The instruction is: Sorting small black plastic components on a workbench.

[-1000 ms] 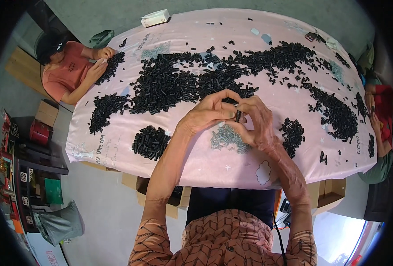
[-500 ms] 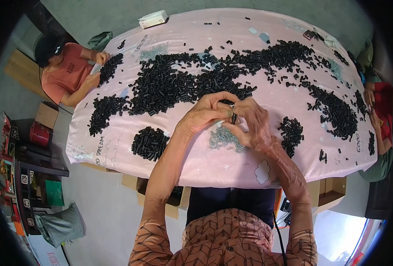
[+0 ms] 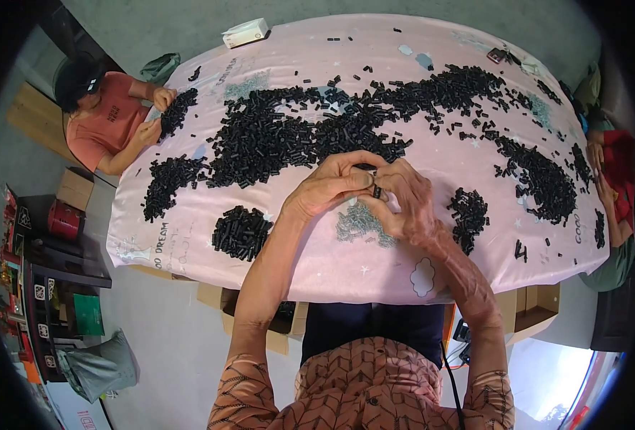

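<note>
In the head view, a small black piece (image 3: 377, 193) is being pinched in the grip of the left hand (image 3: 335, 185) and right hand (image 3: 412, 204), over the desk's (image 3: 332, 276) near middle. Apparently, this piece is still being worked on. Finished pieces are not being told apart within the near-left heap (image 3: 241, 233), near-right heap (image 3: 468, 217) or broad far heap (image 3: 263, 136).

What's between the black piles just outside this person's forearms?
The head view shows a silvery pile between the left pile and right pile, plus the left forearm and right hand.
</note>
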A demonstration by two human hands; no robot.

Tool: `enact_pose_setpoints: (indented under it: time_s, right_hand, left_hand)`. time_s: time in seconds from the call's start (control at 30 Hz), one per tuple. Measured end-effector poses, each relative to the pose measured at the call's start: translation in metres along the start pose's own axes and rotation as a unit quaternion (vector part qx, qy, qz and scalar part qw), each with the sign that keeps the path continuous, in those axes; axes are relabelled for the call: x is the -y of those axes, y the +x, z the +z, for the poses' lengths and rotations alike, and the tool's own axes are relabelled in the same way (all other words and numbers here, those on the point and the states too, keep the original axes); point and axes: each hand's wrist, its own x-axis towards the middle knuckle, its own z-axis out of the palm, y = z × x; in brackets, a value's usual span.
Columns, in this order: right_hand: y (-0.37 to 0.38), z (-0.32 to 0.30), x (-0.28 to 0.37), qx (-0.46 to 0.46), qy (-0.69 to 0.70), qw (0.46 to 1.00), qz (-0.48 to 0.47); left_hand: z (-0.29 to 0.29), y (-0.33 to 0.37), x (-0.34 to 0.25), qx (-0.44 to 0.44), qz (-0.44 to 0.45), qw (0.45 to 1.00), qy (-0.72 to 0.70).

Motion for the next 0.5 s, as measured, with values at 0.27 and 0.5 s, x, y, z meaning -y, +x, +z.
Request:
enact_pose_setpoints:
  time_s: [0.27,0.5]
  right_hand:
    - [-0.002,-0.001,-0.001,0.013,-0.014,1.000,-0.012]
    - [-0.004,0.002,-0.008,0.067,-0.009,0.998,0.011]
  left_hand:
    - [-0.001,0.000,0.003,-0.009,0.001,1.000,-0.027]
    - [-0.012,-0.001,0.003,-0.019,0.003,1.000,0.000]
